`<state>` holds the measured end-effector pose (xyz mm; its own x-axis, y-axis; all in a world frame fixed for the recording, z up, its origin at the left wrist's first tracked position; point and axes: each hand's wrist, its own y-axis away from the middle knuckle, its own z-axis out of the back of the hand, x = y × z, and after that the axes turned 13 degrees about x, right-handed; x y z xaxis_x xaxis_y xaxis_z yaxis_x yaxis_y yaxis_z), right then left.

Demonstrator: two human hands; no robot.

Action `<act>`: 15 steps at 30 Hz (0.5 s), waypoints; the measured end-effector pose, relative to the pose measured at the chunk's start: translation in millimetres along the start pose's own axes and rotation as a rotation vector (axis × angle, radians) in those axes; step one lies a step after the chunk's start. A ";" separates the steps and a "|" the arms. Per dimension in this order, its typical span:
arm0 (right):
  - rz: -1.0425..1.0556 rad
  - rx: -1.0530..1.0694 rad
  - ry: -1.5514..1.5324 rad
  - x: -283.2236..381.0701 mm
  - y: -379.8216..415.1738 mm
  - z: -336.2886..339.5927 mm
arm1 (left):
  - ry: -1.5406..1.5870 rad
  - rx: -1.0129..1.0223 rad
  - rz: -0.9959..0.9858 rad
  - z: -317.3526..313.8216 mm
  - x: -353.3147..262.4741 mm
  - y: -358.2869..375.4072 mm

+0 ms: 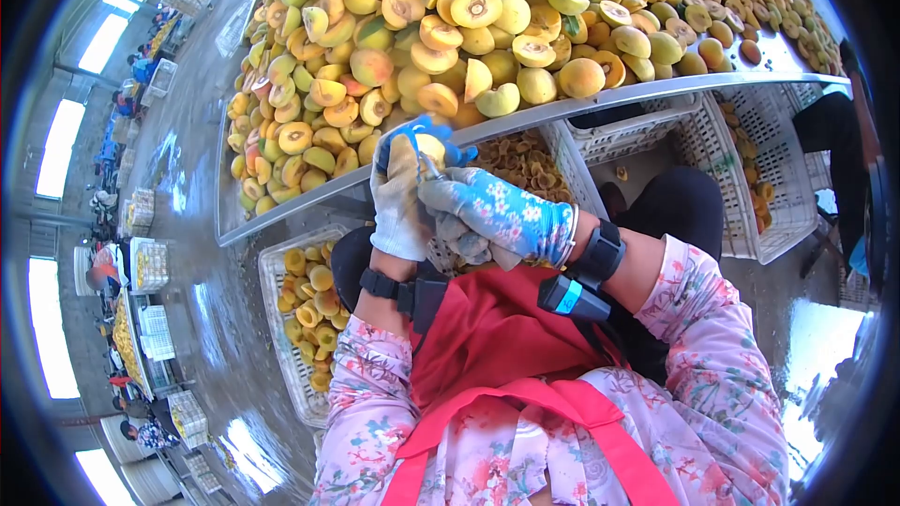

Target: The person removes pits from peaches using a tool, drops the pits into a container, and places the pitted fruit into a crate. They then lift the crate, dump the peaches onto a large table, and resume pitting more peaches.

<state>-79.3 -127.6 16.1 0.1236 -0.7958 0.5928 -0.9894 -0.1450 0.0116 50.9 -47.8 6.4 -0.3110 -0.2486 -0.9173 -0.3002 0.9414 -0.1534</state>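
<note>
My left hand (401,192), in a white and blue work glove, is closed around a yellow peach piece (431,149) just in front of the table's near edge. My right hand (497,214) wears a blue floral glove and is closed close beside it. From its fingers a thin metal tool (428,166) reaches to the peach; its handle is hidden in the fist, so its exact kind does not show. Heaped on the metal-edged table (562,111) beyond my hands are many peaches (476,7), mostly halved, some with stones in them.
Below on the left stands a white crate (278,319) of pitted peach halves (309,295). Under the table a crate holds brownish pieces (520,164). More white crates (722,164) stand right. Far left, other people (145,433) work at tables on a wet floor (202,225).
</note>
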 end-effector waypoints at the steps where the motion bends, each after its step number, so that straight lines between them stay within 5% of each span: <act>1: -0.027 0.059 -0.108 1.1 0.8 2.9 | -0.022 0.052 -0.020 2.0 -0.5 0.9; 3: -0.083 0.185 -0.322 4.8 -1.4 4.7 | -0.020 0.068 -0.048 5.9 -1.4 1.0; 6: -0.046 -0.050 0.144 7.0 -1.4 -11.9 | 0.032 -0.006 -0.047 6.7 0.8 -1.7; 12: -0.087 0.212 -0.355 4.2 -2.1 5.2 | -0.038 0.011 -0.020 3.6 -3.4 -0.4; 15: -0.038 -0.033 0.100 8.3 -0.7 -11.6 | -0.041 -0.001 0.019 2.0 -3.0 -1.6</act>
<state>-78.5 -127.3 30.4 0.1540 -0.7271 0.6690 -0.9864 -0.1527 0.0610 54.2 -48.1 8.7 -0.2794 -0.2209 -0.9344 -0.2952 0.9458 -0.1353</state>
